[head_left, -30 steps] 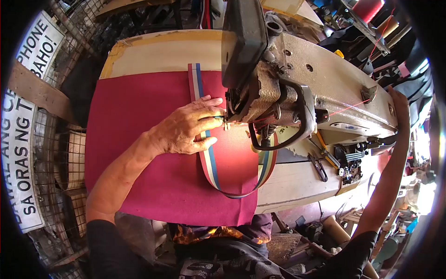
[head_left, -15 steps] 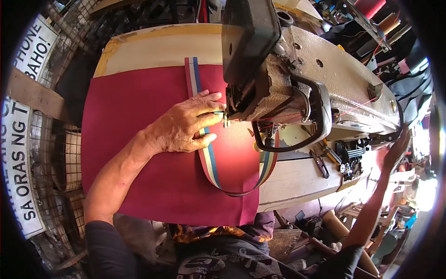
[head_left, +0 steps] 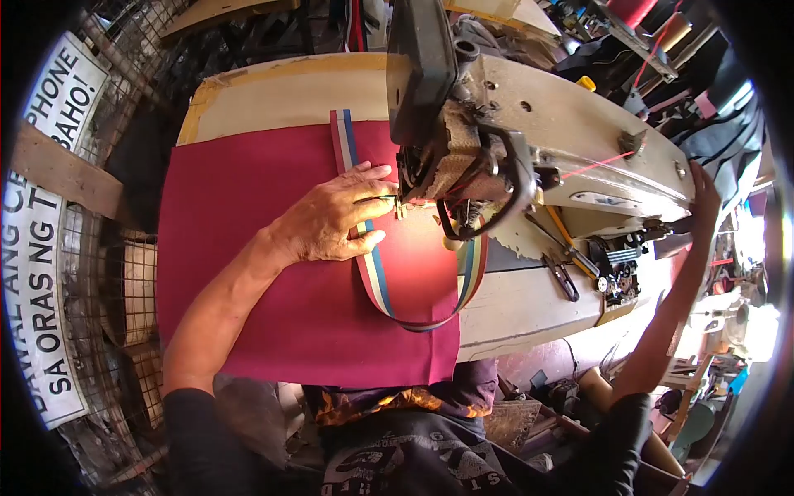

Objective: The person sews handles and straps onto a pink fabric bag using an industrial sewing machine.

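Note:
My left hand (head_left: 335, 217) lies on the maroon fabric (head_left: 240, 248) with its fingers spread, pressing a striped strap (head_left: 376, 285) beside the sewing machine's presser foot (head_left: 401, 207). Blue, cream and red bands run along the strap, which curves in a loop towards me and back up under the machine head. Its upper end sticks out past the fabric's far edge. At the far right end of the sewing machine (head_left: 579, 124), my right hand (head_left: 705, 198) is on the handwheel, fingers partly hidden. Red thread (head_left: 600, 164) runs along the machine's arm.
Thread snips (head_left: 562, 277) and a yellow-handled tool (head_left: 571, 240) lie on the machine table (head_left: 529, 318), near a bobbin winder (head_left: 619, 269). Thread spools (head_left: 628, 10) stand at the top right. Wire mesh and lettered signs (head_left: 62, 306) line the left side.
My right hand has moved up over the handwheel from its lower side. My left hand keeps its place on the strap near the presser foot. The camera view has shifted slightly.

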A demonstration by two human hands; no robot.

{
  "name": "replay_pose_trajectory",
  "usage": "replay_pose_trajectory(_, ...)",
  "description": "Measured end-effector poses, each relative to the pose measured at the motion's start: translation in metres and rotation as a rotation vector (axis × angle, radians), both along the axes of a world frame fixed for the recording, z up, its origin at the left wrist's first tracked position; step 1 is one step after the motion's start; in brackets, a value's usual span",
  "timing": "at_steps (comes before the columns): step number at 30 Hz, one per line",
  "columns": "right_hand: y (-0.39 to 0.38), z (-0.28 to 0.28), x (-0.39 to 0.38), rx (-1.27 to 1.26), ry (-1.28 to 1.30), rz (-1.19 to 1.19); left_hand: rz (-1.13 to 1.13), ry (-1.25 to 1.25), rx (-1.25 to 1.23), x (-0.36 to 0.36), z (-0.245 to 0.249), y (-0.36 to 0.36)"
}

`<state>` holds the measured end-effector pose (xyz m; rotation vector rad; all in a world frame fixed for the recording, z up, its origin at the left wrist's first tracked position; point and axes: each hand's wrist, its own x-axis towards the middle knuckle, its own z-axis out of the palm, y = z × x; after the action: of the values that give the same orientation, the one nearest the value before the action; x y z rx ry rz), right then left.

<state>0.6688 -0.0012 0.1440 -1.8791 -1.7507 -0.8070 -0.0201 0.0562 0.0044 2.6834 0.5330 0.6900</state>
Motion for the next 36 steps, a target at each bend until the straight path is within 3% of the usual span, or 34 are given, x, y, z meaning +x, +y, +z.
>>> replay_pose_trajectory(1, -0.013, -0.017, -0.02, 0.215, 0.151, -0.017, 0.003, -0.004, 0.024, 0.0, -0.001, 0.0)
replay_pose_trajectory(2, -0.02, -0.038, -0.068, 0.444, 0.831, -0.112, 0.006, -0.013, 0.032, -0.001, -0.002, 0.001)
replay_pose_trajectory(3, -0.023, -0.059, -0.075, 0.597, 0.876, 0.106, 0.008, -0.019, 0.036, -0.002, -0.004, 0.001)
replay_pose_trajectory(4, -0.034, -0.054, -0.098, 0.561, 0.895, -0.077, 0.0, -0.017, 0.038, -0.001, -0.004, -0.001)
replay_pose_trajectory(6, -0.046, -0.062, -0.076, 0.388, 0.573, -0.102, 0.016, -0.009, 0.034, 0.002, -0.002, -0.006)
replay_pose_trajectory(7, -0.071, -0.06, -0.11, 0.382, 0.601, -0.118, 0.023, -0.016, 0.035, 0.002, -0.003, -0.007)
replay_pose_trajectory(8, -0.104, -0.067, -0.145, 0.439, 0.279, -0.044, 0.042, -0.029, 0.037, 0.001, -0.005, -0.008)
replay_pose_trajectory(9, -0.15, -0.087, -0.192, 0.321, 0.368, -0.14, 0.049, -0.052, 0.048, 0.002, -0.007, -0.01)
replay_pose_trajectory(10, -0.2, -0.11, -0.221, -0.111, 0.805, -0.23, 0.072, -0.055, 0.044, 0.002, -0.008, -0.013)
replay_pose_trajectory(12, -0.25, -0.154, -0.307, -0.841, 1.384, 0.176, 0.103, -0.056, 0.039, 0.003, -0.008, -0.017)
replay_pose_trajectory(13, -0.273, -0.169, -0.357, -1.228, 1.557, 0.241, 0.122, -0.057, 0.04, 0.003, -0.008, -0.02)
replay_pose_trajectory(14, -0.278, -0.204, -0.388, -1.093, 1.53, 0.514, 0.134, -0.046, 0.044, 0.005, -0.008, -0.022)
replay_pose_trajectory(18, -0.261, -0.22, -0.443, -0.774, 2.023, 0.762, 0.229, -0.037, 0.043, 0.01, -0.011, -0.036)
replay_pose_trajectory(19, -0.259, -0.212, -0.44, -0.894, 2.005, 0.571, 0.296, -0.06, 0.073, 0.015, -0.011, -0.045)
replay_pose_trajectory(20, -0.258, -0.208, -0.446, -0.817, 2.01, 0.489, 0.359, -0.088, 0.103, 0.023, -0.011, -0.055)
replay_pose_trajectory(22, -0.258, -0.195, -0.449, -0.642, 1.586, 0.504, 0.571, -0.134, 0.143, 0.044, -0.02, -0.076)
replay_pose_trajectory(23, -0.252, -0.166, -0.453, -0.403, 1.705, 0.514, 0.688, -0.126, 0.172, 0.056, -0.026, -0.086)
replay_pose_trajectory(24, -0.245, -0.17, -0.439, -0.396, 1.689, 0.425, 0.803, -0.116, 0.198, 0.07, -0.031, -0.095)
replay_pose_trajectory(25, -0.233, -0.138, -0.434, -0.295, 1.618, 0.35, 0.892, -0.069, 0.214, 0.085, -0.033, -0.104)
replay_pose_trajectory(26, -0.216, -0.139, -0.417, -0.203, 1.506, 0.346, 0.98, -0.025, 0.235, 0.097, -0.032, -0.11)
replay_pose_trajectory(27, -0.201, -0.118, -0.395, -0.217, 1.148, 0.296, 1.025, 0.037, 0.199, 0.105, -0.023, -0.118)
replay_pose_trajectory(28, -0.19, -0.098, -0.378, -0.268, 1.085, 0.143, 1.018, 0.06, 0.171, 0.105, -0.016, -0.12)
replay_pose_trajectory(29, -0.173, -0.11, -0.35, -0.142, 1.125, 0.356, 1.012, 0.085, 0.14, 0.104, -0.01, -0.122)
replay_pose_trajectory(30, -0.17, -0.066, -0.354, -0.157, 1.226, 0.42, 1.007, 0.11, 0.106, 0.101, -0.008, -0.124)
replay_pose_trajectory(31, -0.161, -0.068, -0.339, -0.244, 1.069, 0.425, 0.978, 0.109, 0.122, 0.095, -0.008, -0.124)
replay_pose_trajectory(32, -0.155, -0.076, -0.318, -0.326, 0.907, 0.425, 0.954, 0.113, 0.138, 0.09, -0.008, -0.125)
replay_pose_trajectory(34, -0.151, -0.111, -0.3, -0.474, 0.628, 0.166, 0.903, 0.111, 0.171, 0.083, -0.009, -0.126)
replay_pose_trajectory(35, -0.147, -0.156, -0.283, -0.408, 0.526, 0.202, 0.894, 0.126, 0.189, 0.082, -0.005, -0.128)
replay_pose_trajectory(36, -0.149, -0.157, -0.29, -0.355, 0.633, 0.192, 0.88, 0.121, 0.186, 0.08, -0.003, -0.128)
